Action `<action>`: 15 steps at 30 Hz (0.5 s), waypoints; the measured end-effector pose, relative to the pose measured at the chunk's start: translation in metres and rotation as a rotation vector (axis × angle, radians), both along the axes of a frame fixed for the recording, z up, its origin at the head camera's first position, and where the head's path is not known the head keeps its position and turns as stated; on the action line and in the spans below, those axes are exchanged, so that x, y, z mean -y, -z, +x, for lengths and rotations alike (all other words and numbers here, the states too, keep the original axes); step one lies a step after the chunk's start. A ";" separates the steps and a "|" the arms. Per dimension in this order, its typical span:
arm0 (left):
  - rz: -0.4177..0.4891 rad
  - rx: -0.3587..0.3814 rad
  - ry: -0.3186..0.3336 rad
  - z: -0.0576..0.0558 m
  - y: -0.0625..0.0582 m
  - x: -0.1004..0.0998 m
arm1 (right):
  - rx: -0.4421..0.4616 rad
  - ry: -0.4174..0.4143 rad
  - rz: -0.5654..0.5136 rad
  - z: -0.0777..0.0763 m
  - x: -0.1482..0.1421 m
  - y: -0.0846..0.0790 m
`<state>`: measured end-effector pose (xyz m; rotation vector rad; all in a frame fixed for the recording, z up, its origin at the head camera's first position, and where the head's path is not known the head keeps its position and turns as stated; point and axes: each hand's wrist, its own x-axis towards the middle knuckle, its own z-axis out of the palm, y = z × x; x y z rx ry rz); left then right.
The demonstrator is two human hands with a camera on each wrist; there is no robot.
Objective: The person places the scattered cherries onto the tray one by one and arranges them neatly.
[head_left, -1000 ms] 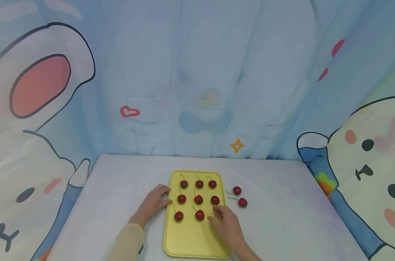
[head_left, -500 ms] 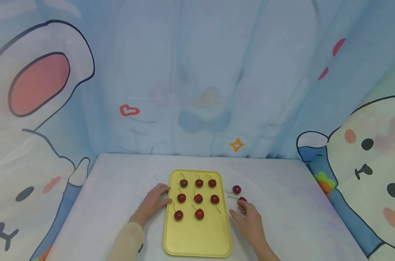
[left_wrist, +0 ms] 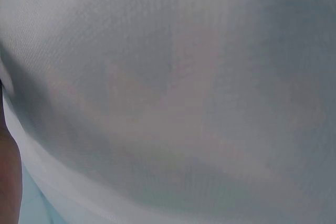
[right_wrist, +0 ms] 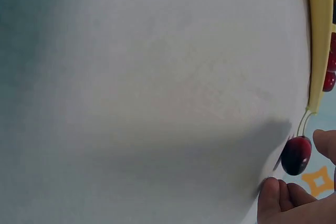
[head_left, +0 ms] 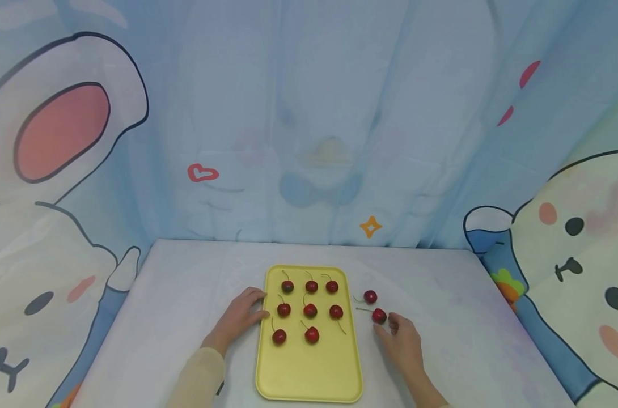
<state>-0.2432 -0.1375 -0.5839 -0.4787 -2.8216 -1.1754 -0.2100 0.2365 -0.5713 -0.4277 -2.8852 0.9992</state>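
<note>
A yellow tray (head_left: 309, 371) lies on the table with several dark red stemmed cherries in rows, among them the middle row's right cherry (head_left: 336, 311). My left hand (head_left: 237, 318) rests at the tray's left edge, thumb and fingers spread along the rim. Two cherries lie on the cloth right of the tray: a farther cherry (head_left: 370, 297) and a nearer cherry (head_left: 379, 316). Around the nearer one, my right hand (head_left: 403, 344) has thumb and fingertips parted. In the right wrist view that cherry (right_wrist: 296, 156) sits between thumb and fingers, with gaps showing.
A white cloth (head_left: 472, 317) covers the table. Behind it hangs a blue curtain (head_left: 329, 113) with cartoon animals. The left wrist view is mostly pale cloth (left_wrist: 168, 103). At the right wrist view's edge stands the tray's side (right_wrist: 317, 40).
My right hand has moved right from over the tray to the nearer loose cherry, leaving the middle row's right cherry with its stem showing. The left hand stays put.
</note>
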 end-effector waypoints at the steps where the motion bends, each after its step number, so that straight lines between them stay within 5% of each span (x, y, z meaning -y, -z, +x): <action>1: 0.001 -0.004 0.003 0.000 0.000 0.000 | -0.004 0.004 0.000 -0.001 0.000 0.001; 15: 0.006 0.001 0.003 0.000 -0.001 0.000 | -0.073 0.004 -0.015 -0.014 0.004 0.011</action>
